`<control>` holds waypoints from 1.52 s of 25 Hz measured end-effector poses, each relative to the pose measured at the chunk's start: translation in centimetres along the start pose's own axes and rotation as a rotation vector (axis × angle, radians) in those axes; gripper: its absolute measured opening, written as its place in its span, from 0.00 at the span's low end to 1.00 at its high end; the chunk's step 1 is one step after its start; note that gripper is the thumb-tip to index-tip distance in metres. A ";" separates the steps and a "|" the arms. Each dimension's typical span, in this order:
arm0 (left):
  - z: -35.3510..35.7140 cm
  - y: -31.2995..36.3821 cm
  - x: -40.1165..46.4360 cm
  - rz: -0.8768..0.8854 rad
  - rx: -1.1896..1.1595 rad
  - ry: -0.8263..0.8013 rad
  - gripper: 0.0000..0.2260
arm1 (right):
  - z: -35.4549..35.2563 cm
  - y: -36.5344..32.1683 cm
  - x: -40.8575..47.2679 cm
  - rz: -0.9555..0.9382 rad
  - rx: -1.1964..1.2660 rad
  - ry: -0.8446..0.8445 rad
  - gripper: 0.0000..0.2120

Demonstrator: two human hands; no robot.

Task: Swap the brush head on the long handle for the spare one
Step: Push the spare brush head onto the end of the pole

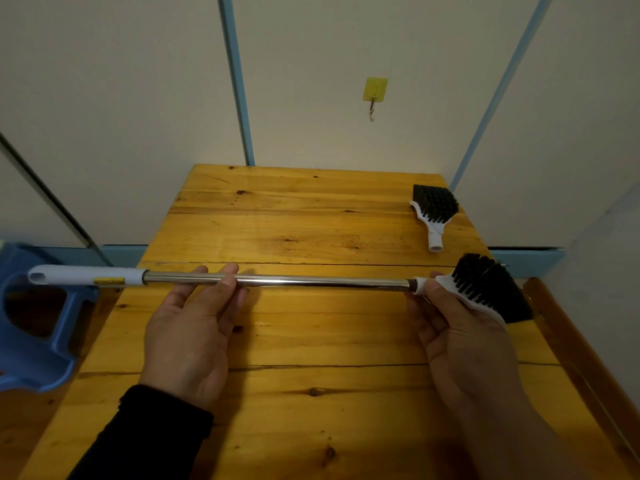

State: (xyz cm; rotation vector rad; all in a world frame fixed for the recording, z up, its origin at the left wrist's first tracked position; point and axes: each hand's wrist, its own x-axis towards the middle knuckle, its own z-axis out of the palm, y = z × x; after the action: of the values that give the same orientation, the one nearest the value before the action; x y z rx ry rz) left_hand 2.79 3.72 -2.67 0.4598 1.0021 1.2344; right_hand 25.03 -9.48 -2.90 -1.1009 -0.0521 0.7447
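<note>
A long steel handle [311,281] with a white grip at its left end lies level above the wooden table [294,216]. My left hand [194,327] holds the handle near its middle, palm up, fingers curled around the tube. My right hand [457,327] grips the white neck of the black-bristled brush head [488,289] at the handle's right end. The head's neck meets the handle end; I cannot tell whether it is locked on. A second brush head [434,209] with black bristles and a white socket lies loose at the table's far right corner.
A blue plastic stool [31,323] stands left of the table, under the handle's white grip. A yellow wall hook [374,90] hangs on the wall behind. A wooden rail [575,348] runs along the table's right side.
</note>
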 end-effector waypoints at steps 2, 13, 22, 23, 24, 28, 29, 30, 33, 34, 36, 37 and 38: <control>0.2 0.1 -0.2 0.016 -0.011 -0.012 0.22 | 0.0 0.0 0.0 0.008 0.000 0.007 0.09; 0.0 0.3 0.0 0.036 -0.003 -0.021 0.21 | 0.2 0.0 -0.1 0.003 -0.006 0.009 0.07; 0.1 0.4 -0.2 0.050 0.022 -0.007 0.20 | 0.1 0.1 -0.1 0.002 -0.011 0.001 0.08; 0.0 0.3 -0.1 0.045 0.025 -0.008 0.18 | 0.1 0.2 0.0 0.001 -0.012 0.002 0.08; 0.1 0.3 -0.2 0.044 0.028 -0.012 0.16 | 0.1 0.1 -0.1 -0.001 -0.012 0.003 0.08; 0.0 0.5 -0.4 0.074 0.051 -0.025 0.13 | 0.1 0.0 -0.2 0.000 -0.012 0.004 0.07; 0.0 0.5 -0.4 0.079 0.056 -0.023 0.15 | 0.1 0.0 -0.1 -0.001 -0.013 0.002 0.09; 0.0 0.6 -0.4 0.079 0.055 -0.018 0.18 | 0.0 0.1 0.0 -0.002 -0.011 0.001 0.10; 0.0 0.4 -0.2 0.080 0.033 0.009 0.24 | 0.0 0.1 0.1 -0.001 -0.001 0.007 0.11; 0.0 0.4 -0.2 0.085 0.025 0.016 0.26 | 0.0 0.1 0.0 0.001 0.005 0.007 0.11; -0.1 0.3 0.0 0.088 0.009 0.036 0.27 | 0.0 0.0 0.0 0.003 0.008 0.008 0.10; -0.1 0.3 0.1 0.085 0.003 0.043 0.27 | 0.0 0.0 0.1 0.001 0.008 0.007 0.11; -0.1 0.3 0.1 0.080 -0.007 0.041 0.25 | 0.0 0.1 0.0 -0.003 0.009 0.002 0.11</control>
State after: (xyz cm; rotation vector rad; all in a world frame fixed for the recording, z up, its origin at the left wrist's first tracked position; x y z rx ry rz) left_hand 2.59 3.89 -2.52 0.4750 1.0218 1.3231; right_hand 25.04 -9.44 -2.96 -1.0932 -0.0484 0.7402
